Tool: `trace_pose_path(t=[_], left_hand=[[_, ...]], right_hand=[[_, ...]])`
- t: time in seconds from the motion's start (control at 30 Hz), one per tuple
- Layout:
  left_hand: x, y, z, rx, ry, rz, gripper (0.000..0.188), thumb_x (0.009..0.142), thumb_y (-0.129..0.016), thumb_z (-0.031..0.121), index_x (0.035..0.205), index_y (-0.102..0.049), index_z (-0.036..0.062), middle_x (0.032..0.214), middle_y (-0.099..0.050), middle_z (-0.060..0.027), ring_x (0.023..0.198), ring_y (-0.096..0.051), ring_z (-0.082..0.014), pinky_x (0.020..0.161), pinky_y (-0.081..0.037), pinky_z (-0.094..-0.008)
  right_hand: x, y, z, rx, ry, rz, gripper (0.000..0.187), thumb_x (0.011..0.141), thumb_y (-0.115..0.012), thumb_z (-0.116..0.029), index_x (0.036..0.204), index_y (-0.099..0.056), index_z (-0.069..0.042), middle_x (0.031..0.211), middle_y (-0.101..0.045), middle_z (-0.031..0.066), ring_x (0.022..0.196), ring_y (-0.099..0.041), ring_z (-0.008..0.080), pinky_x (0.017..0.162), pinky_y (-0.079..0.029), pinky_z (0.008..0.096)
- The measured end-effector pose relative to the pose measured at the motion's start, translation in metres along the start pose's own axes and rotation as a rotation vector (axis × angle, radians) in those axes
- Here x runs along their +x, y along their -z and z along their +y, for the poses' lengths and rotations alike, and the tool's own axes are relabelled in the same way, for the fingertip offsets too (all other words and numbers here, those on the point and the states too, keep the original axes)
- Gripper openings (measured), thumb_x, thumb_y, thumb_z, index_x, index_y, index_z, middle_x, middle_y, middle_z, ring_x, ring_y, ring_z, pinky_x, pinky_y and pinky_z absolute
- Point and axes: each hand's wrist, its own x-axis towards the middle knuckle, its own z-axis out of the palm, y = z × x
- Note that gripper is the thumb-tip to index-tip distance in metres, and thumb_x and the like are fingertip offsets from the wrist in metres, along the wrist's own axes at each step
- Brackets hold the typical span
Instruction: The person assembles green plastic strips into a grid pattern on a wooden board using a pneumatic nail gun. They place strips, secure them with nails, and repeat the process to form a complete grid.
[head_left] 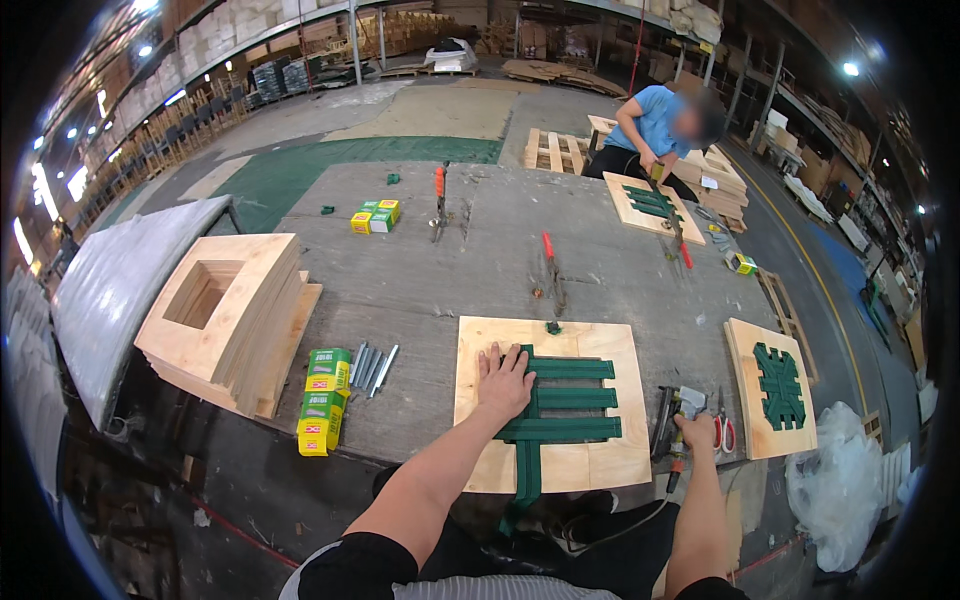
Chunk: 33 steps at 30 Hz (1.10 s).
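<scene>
A square plywood panel [632, 375] lies flat in front of me at the near edge of the table. Green webbing straps [572, 399] run across its middle, and one long strap hangs over the near edge. My left hand [503, 382] presses flat on the panel's left part, fingers spread, touching the upright strap. To the right of the panel, my right hand [697, 432] is closed round the handle of a pneumatic staple gun [690, 403] with a hose behind it. Red-handled scissors [726, 433] lie just right of that hand.
Stacked plywood frames [250, 262] stand at left, near yellow-green staple boxes [322, 405] and loose staple strips [373, 370]. A webbed panel [790, 425] lies at right. Clamps with red handles [550, 262] stick up mid-table. A co-worker in blue [655, 120] handles another panel [620, 205].
</scene>
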Motion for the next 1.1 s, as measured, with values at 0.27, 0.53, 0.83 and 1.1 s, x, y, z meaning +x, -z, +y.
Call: trace_pose_path(t=[0.27,0.53,0.83,1.1], left_hand=[[0.012,0.019,-0.003,-0.006,-0.027,-0.198,0.056,0.108,-0.036,0.053,0.156,-0.046,0.0269,0.169,-0.029,-0.0022,0.158,-0.011,-0.0429,0.126,-0.004,-0.0628],[0.000,0.014,-0.030,0.044,-0.061,-0.094,0.055,0.109,-0.032,0.051,0.158,-0.043,0.0276,0.170,-0.028,0.0033,0.158,-0.010,-0.0406,0.126,-0.005,-0.0635],[0.002,0.012,-0.028,0.000,-0.054,-0.122,0.055,0.109,-0.035,0.050,0.157,-0.043,0.0269,0.168,-0.032,0.0052,0.158,-0.013,-0.0399,0.125,-0.008,-0.0661],[0.001,0.006,-0.034,-0.078,-0.066,-0.037,0.052,0.107,-0.041,0.046,0.152,-0.051,0.0233,0.165,-0.037,0.0024,0.155,-0.020,-0.0440,0.123,-0.006,-0.0693]], right_hand=[[0.005,0.019,0.009,0.739,-0.195,-0.129,0.036,0.070,-0.082,-0.002,0.100,-0.064,0.007,0.082,-0.067,0.0155,0.064,-0.066,0.0300,0.056,-0.053,0.0447],[-0.052,0.072,-0.083,1.227,-0.065,-0.365,0.035,0.086,-0.082,-0.022,0.102,-0.057,-0.004,0.071,-0.058,0.0056,0.052,-0.060,0.0189,0.045,-0.050,0.0370],[-0.100,0.012,-0.252,1.043,0.127,-0.840,0.027,0.093,-0.074,-0.018,0.112,-0.061,-0.004,0.093,-0.066,0.0046,0.056,-0.059,0.0158,0.046,-0.050,0.0331],[-0.106,-0.032,-0.320,0.775,0.152,-0.826,0.022,0.094,-0.075,-0.021,0.106,-0.066,-0.005,0.087,-0.065,0.0042,0.055,-0.059,0.0157,0.045,-0.049,0.0337]])
